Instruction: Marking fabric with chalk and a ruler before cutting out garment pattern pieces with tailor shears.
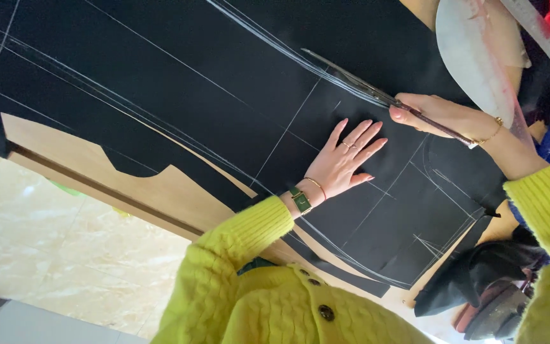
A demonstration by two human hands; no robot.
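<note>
Head view, right hand [429, 114] hides scissors' [351, 83] handles, fabric [179, 89] cropped.

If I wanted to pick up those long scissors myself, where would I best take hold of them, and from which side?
Probably by the handle end, where the right hand already holds the scissors, coming from the right side of the view. The long thin blades point up and left across the black fabric, so that end is sharp and offers little to grasp. The left hand lies flat nearby.
</note>
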